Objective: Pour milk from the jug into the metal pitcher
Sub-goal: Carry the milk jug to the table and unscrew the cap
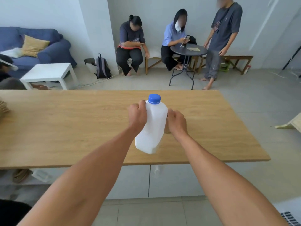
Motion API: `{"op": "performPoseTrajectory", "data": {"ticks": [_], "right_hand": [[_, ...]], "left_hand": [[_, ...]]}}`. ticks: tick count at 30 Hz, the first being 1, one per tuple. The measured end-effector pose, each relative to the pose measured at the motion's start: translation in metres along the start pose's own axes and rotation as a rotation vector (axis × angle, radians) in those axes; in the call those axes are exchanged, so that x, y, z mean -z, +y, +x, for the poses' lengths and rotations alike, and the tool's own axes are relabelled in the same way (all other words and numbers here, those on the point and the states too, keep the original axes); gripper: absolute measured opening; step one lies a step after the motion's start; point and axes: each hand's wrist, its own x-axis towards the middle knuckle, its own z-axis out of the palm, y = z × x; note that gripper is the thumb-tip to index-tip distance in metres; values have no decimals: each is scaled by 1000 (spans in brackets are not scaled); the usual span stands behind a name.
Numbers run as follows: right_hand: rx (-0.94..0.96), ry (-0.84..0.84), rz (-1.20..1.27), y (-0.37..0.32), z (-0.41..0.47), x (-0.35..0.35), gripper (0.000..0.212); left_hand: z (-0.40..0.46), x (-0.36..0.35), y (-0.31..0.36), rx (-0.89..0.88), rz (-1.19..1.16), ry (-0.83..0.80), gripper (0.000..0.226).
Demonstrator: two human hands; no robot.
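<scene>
Milk jug (151, 126) hangs tilted above the table (65, 128), its base toward me, blue cap (154, 98) on and leaning away. My left hand (137, 116) is clenched around its left side. My right hand (176, 122) curls at its right side; whether it grips, I cannot tell.

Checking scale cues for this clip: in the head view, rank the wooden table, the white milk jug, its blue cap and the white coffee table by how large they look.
1. wooden table
2. white coffee table, though it stands farther back, so its true size is unsure
3. milk jug, near the camera
4. blue cap
</scene>
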Motion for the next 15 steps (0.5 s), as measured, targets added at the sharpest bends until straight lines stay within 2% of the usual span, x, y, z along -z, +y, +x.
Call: {"op": "performPoseTrajectory", "data": {"ticks": [2,4,6,10,15], "right_hand": [[184,59,-1,-23,12,9,42],[347,14,-56,-46,23,16,42],[446,-66,-242,-64,32,18,41],[546,-96,-688,-78,45,12,56],[599,-32,-914,-80,49,5,55]], "left_hand": [[4,-7,-6,-14,18,-5,38],[9,-13,-10,-19,30,2,37],[13,-20,-13,-22,43,15,39],[18,-30,-17,-23,51,16,42],[20,-37,-14,-23,80,25,41]]}}
